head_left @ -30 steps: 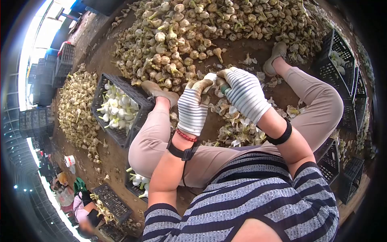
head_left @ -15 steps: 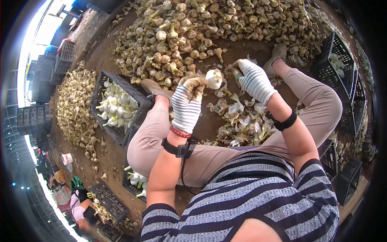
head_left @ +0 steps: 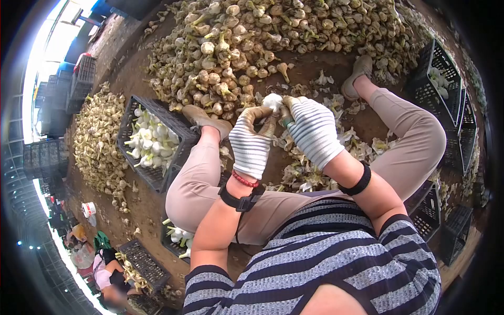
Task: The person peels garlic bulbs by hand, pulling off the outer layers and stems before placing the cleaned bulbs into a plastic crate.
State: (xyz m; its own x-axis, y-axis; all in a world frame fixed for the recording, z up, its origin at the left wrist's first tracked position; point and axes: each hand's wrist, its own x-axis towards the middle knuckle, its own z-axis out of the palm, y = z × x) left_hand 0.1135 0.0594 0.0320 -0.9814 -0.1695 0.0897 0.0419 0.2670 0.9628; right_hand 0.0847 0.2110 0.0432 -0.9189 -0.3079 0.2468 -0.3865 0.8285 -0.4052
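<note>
My left hand [head_left: 252, 137], in a striped glove with brown fingertips, pinches a white garlic bulb [head_left: 272, 101] from below and the left. At the bulb's right side, the fingers of my right hand [head_left: 311, 126], gloved the same way, are pressed together on it. Loose peeled skins [head_left: 310, 170] lie on the ground between my legs, below the hands. Beyond the bulb rises a large heap of unpeeled garlic [head_left: 226, 63].
A black crate of white bulbs [head_left: 155, 140] stands left of my leg, with a smaller garlic pile [head_left: 100, 142] beyond. More black crates [head_left: 446, 100] stand at the right. Another person [head_left: 107, 273] is at the lower left.
My right hand has moved left and closed on the bulb, where it was apart before. The bulb has shifted slightly left and looks whiter. More skins lie between my feet.
</note>
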